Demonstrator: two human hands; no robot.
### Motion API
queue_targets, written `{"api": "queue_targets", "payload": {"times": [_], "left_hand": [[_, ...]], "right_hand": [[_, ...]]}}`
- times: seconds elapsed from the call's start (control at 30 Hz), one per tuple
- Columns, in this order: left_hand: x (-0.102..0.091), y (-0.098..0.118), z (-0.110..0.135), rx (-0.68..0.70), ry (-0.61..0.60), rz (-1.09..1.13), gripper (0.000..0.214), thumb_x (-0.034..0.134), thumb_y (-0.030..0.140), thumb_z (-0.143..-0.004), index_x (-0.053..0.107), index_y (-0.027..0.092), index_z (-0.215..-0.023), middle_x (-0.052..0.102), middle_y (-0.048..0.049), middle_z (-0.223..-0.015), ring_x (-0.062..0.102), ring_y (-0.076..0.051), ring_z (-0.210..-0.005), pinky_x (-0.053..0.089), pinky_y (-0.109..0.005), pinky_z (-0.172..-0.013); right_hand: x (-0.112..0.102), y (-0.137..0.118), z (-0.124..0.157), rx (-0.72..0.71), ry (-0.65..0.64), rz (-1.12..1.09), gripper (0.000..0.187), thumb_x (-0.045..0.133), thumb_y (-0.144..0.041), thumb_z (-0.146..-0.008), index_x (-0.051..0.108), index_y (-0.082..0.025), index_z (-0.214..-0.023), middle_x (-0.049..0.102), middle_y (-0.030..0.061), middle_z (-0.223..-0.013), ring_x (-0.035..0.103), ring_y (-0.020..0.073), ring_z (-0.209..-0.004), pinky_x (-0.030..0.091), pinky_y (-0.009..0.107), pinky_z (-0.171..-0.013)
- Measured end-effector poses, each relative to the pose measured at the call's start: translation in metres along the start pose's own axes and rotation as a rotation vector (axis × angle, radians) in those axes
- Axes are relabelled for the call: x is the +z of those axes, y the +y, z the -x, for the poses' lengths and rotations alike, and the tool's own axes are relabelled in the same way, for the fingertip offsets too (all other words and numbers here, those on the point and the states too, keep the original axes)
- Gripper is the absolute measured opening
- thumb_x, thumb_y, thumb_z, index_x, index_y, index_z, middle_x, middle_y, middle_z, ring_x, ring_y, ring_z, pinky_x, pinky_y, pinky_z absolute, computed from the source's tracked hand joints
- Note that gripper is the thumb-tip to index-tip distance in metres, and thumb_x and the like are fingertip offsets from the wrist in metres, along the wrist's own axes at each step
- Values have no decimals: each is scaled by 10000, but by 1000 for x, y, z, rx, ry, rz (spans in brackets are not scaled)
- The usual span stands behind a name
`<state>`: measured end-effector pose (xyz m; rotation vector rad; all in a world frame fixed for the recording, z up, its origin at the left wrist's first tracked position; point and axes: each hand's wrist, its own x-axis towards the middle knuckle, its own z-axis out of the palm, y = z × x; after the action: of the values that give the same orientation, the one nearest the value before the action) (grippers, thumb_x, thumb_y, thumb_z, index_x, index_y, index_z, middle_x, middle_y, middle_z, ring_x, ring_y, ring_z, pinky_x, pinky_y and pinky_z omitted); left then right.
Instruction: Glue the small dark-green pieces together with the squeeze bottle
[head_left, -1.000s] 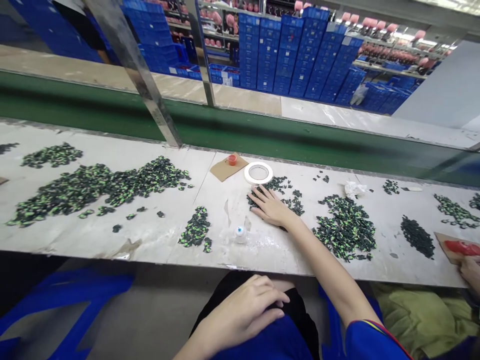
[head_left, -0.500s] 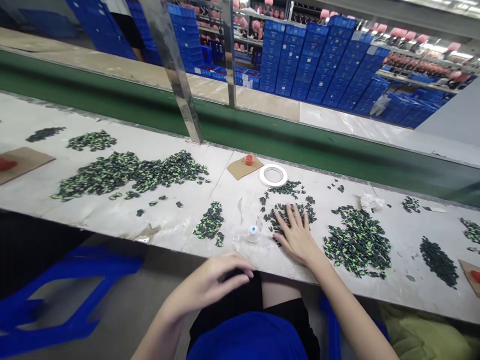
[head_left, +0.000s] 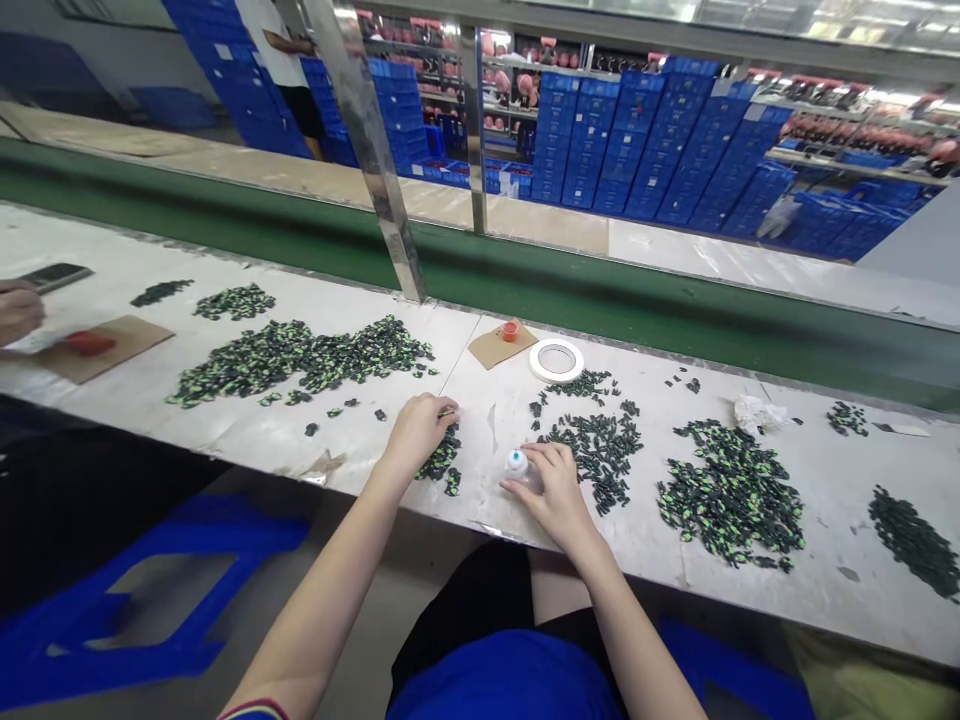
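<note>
My left hand (head_left: pixel 420 432) is at the small pile of black-and-green parts (head_left: pixel 442 458), its fingers pinched together over the pile's far end. Whatever is between those fingertips is too small to make out. With thumb and fingers, my right hand (head_left: pixel 555 492) grips a small clear bottle with a white top and blue tip (head_left: pixel 516 462), which stands upright on the table. Just beyond that hand lies a spread of small dark parts (head_left: pixel 604 450). A roll of white tape (head_left: pixel 556 361) rests flat behind them.
Larger heaps of black-and-green parts lie left (head_left: pixel 300 358) and right (head_left: pixel 731 495). A small red cup (head_left: pixel 510 331) sits on cardboard (head_left: pixel 487 349). Crumpled white tissue (head_left: pixel 750 412) is at the right. Another person's hand (head_left: pixel 19 312) shows at far left. A metal post (head_left: pixel 382 190) rises behind.
My right hand has left the dark parts and come to the bottle, closing on it. My left hand has moved from the table's front edge up to the small black-and-green pile.
</note>
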<state>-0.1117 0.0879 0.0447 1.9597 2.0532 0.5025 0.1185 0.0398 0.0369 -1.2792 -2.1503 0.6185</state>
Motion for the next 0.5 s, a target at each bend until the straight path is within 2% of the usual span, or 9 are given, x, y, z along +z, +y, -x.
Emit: {"api": "queue_targets", "payload": {"times": [0.13,0.2,0.27,0.33,0.43,0.5], "left_hand": [[-1,12,1,47,-104,34,178,578,183,-801,725,164,-898,747,-105,-894,684,-260,-871,508,-338,-812],[-1,21,2,90,-154,58,177,573,173,-804,722,159,-898,743,-101,-893,683,-254,-876,505,-332,-820],[0,31,4,144,-208,85,169,576,159,-799,724,169,-881,738,-86,-904,680,-241,-888,504,-314,-826],[1,40,9,237,-284,131,166,580,149,-797,727,191,-861,735,-60,-924,671,-220,-912,501,-285,-832],[6,45,19,460,-402,261,195,557,160,-827,720,208,-923,727,-49,-972,647,-201,-968,496,-273,-856],[10,39,26,546,-363,323,215,541,204,-860,700,212,-1004,718,-63,-1007,627,-209,-1002,493,-309,-880]], "right_hand": [[0,2,2,80,49,-192,253,685,-327,-792,579,-198,-982,641,124,-1154,560,277,-1109,491,451,-931],[-6,3,8,165,75,-314,253,662,-346,-792,530,-210,-961,654,119,-1142,623,256,-1040,516,423,-889],[-14,5,16,241,103,-422,269,659,-385,-785,500,-221,-927,692,92,-1035,674,233,-915,540,389,-822],[-21,8,25,283,159,-491,294,684,-416,-762,497,-224,-883,706,59,-915,685,213,-818,548,353,-764],[-28,14,37,315,254,-548,328,743,-429,-707,548,-217,-865,703,38,-863,672,196,-782,543,317,-728],[-30,19,43,335,325,-594,356,769,-448,-669,588,-211,-864,704,38,-857,663,201,-790,536,316,-722]]}}
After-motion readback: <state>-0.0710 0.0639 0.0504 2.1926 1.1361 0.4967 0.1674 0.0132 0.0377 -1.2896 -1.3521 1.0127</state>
